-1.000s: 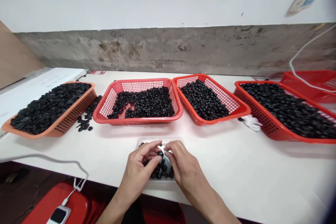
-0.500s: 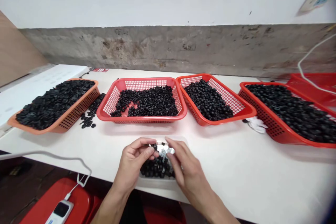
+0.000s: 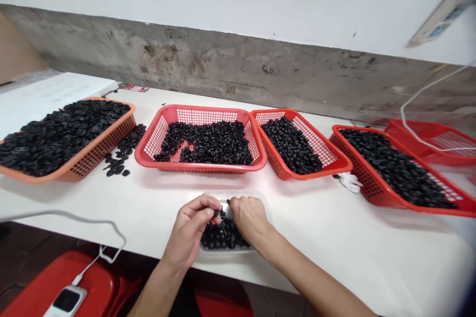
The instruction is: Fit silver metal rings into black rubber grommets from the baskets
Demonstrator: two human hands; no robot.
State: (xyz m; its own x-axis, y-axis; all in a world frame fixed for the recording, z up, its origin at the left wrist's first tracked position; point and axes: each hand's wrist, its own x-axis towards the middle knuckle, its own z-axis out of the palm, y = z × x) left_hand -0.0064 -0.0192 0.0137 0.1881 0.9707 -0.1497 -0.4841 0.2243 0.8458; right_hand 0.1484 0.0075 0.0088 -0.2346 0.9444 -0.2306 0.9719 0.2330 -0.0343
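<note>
Black part point(image 3: 216, 213) is pinched between left hand's point(image 3: 188, 230) thumb and fingers, over the clear tub point(image 3: 227, 251), likely so drops land inside. Right hand point(image 3: 251, 215) curls nearby, apart; dark bit point(image 3: 228, 201) at its fingertips, grip unclear. Both hands partly block the tub. Beyond: red basket point(image 3: 201, 167) of black rings. White cable point(image 3: 92, 221) at left.

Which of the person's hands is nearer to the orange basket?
The left. The left hand is over the left side of the clear plastic tub, right of the orange basket; the right hand is farther right, over the tub's other side.
</note>
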